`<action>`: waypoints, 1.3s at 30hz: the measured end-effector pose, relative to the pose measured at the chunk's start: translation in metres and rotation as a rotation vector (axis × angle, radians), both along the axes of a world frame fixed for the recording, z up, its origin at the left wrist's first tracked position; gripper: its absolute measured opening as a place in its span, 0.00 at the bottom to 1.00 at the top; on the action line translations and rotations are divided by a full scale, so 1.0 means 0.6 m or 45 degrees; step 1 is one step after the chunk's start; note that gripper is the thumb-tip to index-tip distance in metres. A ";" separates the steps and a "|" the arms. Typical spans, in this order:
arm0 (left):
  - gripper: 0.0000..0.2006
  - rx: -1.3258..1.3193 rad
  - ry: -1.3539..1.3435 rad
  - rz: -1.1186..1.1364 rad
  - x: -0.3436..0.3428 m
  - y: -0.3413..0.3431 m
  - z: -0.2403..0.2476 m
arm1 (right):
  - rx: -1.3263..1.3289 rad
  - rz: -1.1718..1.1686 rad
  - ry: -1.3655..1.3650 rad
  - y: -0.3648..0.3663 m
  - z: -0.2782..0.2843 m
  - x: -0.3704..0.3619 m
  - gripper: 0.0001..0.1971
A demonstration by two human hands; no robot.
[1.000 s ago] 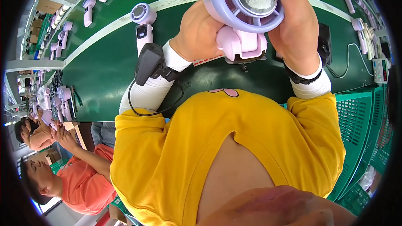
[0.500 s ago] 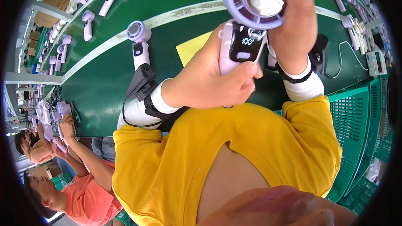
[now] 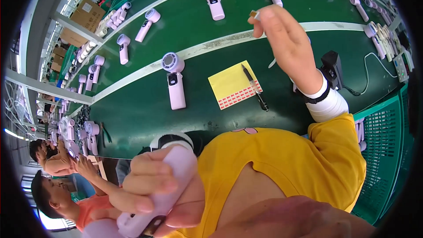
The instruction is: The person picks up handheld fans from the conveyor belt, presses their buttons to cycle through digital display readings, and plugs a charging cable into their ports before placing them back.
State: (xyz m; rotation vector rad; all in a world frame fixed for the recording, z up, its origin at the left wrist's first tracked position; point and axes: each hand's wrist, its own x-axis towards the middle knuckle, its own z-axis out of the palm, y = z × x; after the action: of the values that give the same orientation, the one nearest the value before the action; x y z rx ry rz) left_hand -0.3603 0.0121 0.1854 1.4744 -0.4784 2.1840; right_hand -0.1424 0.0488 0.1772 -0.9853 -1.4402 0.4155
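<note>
My left hand (image 3: pixel 147 178) is raised close to the camera at the lower left, its fingers wrapped around a pale purple handheld fan (image 3: pixel 179 172). The fan is tilted, with its head toward the bottom edge and partly out of view. Above the table, my right hand (image 3: pixel 288 46) pinches a small plug (image 3: pixel 254 14) with a gold-coloured tip. Between the hands a yellow sticker sheet (image 3: pixel 227 83) with red marks lies on the green table, a black pen (image 3: pixel 252 81) across it. To its left lies another purple fan (image 3: pixel 176 90).
Several fans, one of them a purple fan (image 3: pixel 214 4), lie beyond the white divider strip (image 3: pixel 202 48). Right of my right wrist stands a black device (image 3: pixel 331 68) with a cable. A green crate (image 3: pixel 379 150) is at the right; a co-worker (image 3: pixel 57 194) sits at the left.
The fan in my left hand has moved from over the table down toward the lower left. My right hand has left the fan's head and now holds a small plug higher up.
</note>
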 end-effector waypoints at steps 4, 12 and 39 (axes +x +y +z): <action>0.22 -0.657 0.396 -0.108 -0.011 -0.002 0.030 | -0.045 0.028 -0.047 -0.009 -0.013 -0.002 0.11; 0.23 -0.023 0.134 0.208 0.014 -0.010 0.006 | -0.099 0.003 -0.144 -0.005 -0.010 -0.004 0.10; 0.26 -0.859 1.192 -0.895 0.064 0.108 -0.004 | -0.044 0.315 -0.527 -0.052 0.030 0.004 0.09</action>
State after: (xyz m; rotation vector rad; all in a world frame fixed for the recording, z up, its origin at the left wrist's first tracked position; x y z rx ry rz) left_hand -0.3218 0.0770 0.1828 1.4226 0.0837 0.8233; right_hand -0.1398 0.0175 0.1950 -0.9590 -1.9469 0.4328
